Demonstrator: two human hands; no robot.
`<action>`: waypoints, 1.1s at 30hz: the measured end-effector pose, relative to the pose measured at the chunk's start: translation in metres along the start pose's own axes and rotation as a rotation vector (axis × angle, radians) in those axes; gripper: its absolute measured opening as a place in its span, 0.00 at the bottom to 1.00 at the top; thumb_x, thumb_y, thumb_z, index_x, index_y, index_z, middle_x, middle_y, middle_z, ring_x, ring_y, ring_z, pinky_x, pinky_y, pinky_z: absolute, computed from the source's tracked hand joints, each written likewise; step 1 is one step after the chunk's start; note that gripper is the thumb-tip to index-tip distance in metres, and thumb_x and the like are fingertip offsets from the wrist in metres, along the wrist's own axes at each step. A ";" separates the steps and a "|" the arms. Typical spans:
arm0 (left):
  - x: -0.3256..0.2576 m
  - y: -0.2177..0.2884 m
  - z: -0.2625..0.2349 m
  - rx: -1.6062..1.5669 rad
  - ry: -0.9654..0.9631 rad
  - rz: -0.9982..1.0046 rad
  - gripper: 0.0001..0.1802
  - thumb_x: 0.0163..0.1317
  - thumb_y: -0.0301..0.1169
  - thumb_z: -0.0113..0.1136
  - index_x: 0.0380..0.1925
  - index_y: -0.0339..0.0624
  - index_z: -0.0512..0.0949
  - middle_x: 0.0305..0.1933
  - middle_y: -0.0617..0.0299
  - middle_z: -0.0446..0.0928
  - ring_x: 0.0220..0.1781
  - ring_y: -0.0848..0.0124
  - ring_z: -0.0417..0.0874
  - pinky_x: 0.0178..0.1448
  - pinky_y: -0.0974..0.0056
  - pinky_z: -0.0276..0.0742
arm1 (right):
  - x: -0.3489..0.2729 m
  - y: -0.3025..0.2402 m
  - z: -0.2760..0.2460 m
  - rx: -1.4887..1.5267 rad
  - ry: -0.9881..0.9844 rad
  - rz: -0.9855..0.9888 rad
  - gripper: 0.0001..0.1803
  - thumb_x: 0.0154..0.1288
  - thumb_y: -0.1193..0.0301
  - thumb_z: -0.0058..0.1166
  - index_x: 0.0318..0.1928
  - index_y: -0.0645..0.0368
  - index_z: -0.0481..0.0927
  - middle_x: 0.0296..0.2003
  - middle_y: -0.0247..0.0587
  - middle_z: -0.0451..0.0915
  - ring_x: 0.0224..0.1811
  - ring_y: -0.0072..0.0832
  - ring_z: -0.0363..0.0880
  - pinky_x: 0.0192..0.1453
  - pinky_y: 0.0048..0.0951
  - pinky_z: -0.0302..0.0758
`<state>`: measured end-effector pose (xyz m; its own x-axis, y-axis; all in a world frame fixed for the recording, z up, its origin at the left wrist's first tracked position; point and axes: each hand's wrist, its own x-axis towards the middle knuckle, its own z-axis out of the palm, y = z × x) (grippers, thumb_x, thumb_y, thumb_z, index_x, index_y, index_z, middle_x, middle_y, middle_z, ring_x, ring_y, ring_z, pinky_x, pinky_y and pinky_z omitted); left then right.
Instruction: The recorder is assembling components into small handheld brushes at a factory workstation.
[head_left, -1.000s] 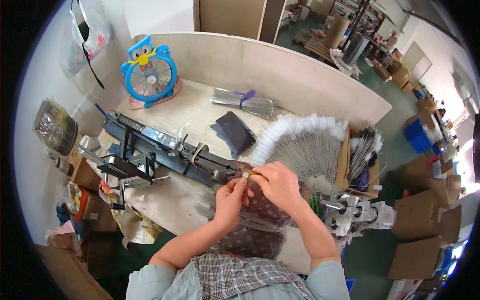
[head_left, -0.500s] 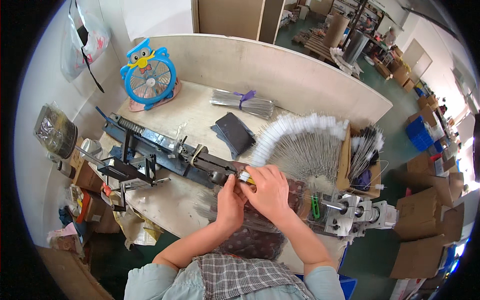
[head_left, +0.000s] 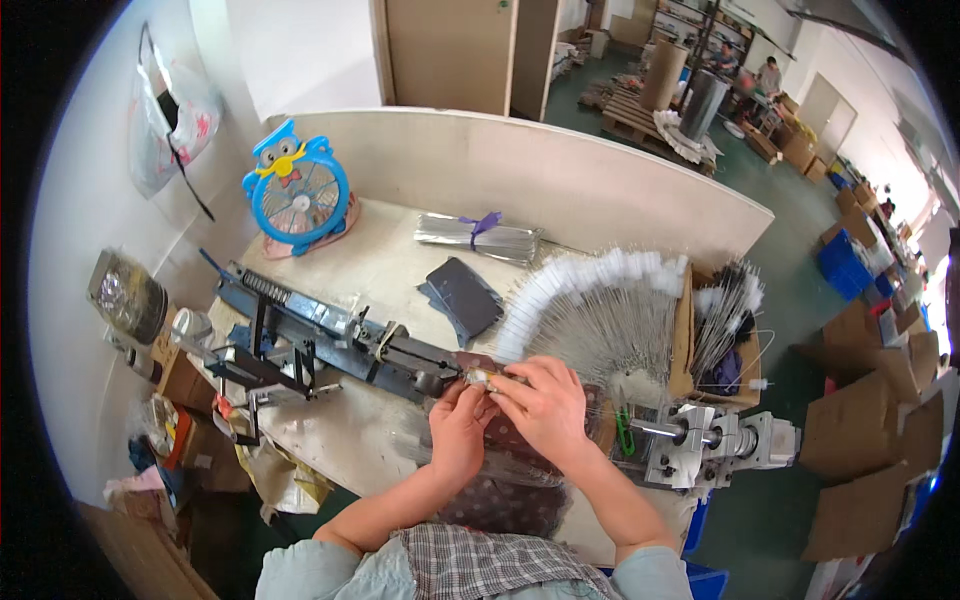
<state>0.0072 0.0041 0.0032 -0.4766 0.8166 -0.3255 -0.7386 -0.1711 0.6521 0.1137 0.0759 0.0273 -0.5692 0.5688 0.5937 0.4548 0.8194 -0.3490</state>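
My left hand (head_left: 458, 432) and my right hand (head_left: 543, 408) meet at the right end of a long metal bench fixture (head_left: 345, 335). Between their fingertips is a small white and yellow piece (head_left: 480, 378), partly covered, its kind unclear. Both hands have bent fingers closed around it. Just right of them, many thin wire brushes (head_left: 580, 290) with white bristle ends lie fanned out. Beneath the forearms, more thin wires rest on a dark dotted cloth (head_left: 500, 505). A motor-like metal unit with a shaft (head_left: 700, 440) sits right of my right hand, near a green clip-like tool (head_left: 624, 432).
On the bench stand a blue owl-shaped fan (head_left: 300, 195), a wire bundle tied with purple (head_left: 478, 238) and dark flat pads (head_left: 463, 298). A carton (head_left: 684, 340) holds more brushes. A black metal frame (head_left: 262, 368) juts out at left. Cardboard boxes (head_left: 865, 430) line the right.
The view has tilted up, so the bench sits lower. My right fingers have shifted over the small piece, and less of its white part shows.
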 end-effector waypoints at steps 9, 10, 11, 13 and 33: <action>0.009 -0.005 -0.013 -0.081 -0.056 0.009 0.04 0.63 0.27 0.52 0.37 0.40 0.72 0.40 0.61 0.77 0.41 0.73 0.80 0.47 0.67 0.75 | 0.011 -0.007 0.003 0.020 -0.083 -0.011 0.14 0.48 0.68 0.63 0.40 0.48 0.83 0.39 0.29 0.78 0.47 0.31 0.73 0.46 0.36 0.71; 0.007 -0.007 -0.012 -0.115 -0.069 -0.006 0.05 0.64 0.28 0.51 0.37 0.40 0.73 0.41 0.61 0.77 0.41 0.72 0.79 0.47 0.66 0.75 | 0.008 -0.006 0.002 0.013 -0.080 -0.001 0.14 0.48 0.68 0.63 0.40 0.48 0.83 0.39 0.30 0.78 0.47 0.31 0.73 0.46 0.36 0.71; 0.005 -0.005 -0.011 -0.125 -0.064 -0.003 0.05 0.64 0.28 0.51 0.37 0.40 0.73 0.41 0.61 0.77 0.41 0.72 0.79 0.47 0.66 0.75 | 0.008 -0.006 0.002 0.012 -0.088 -0.009 0.14 0.48 0.68 0.63 0.40 0.48 0.83 0.39 0.30 0.78 0.47 0.31 0.73 0.46 0.36 0.71; 0.001 0.000 -0.005 -0.134 -0.004 -0.036 0.08 0.65 0.31 0.50 0.38 0.39 0.73 0.41 0.61 0.77 0.43 0.71 0.79 0.49 0.64 0.75 | 0.008 -0.007 0.002 0.011 -0.073 -0.018 0.14 0.48 0.68 0.63 0.40 0.49 0.83 0.39 0.29 0.79 0.48 0.31 0.73 0.46 0.35 0.71; 0.004 0.002 -0.003 -0.064 -0.027 -0.015 0.05 0.64 0.27 0.51 0.37 0.39 0.73 0.37 0.63 0.77 0.40 0.73 0.79 0.48 0.65 0.75 | 0.011 -0.013 -0.008 -0.018 0.011 -0.030 0.15 0.46 0.67 0.66 0.38 0.50 0.83 0.37 0.29 0.79 0.44 0.31 0.75 0.45 0.34 0.70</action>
<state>0.0027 0.0057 0.0012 -0.4524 0.8341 -0.3157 -0.7750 -0.1925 0.6020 0.1068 0.0715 0.0443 -0.5754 0.5431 0.6116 0.4498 0.8346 -0.3179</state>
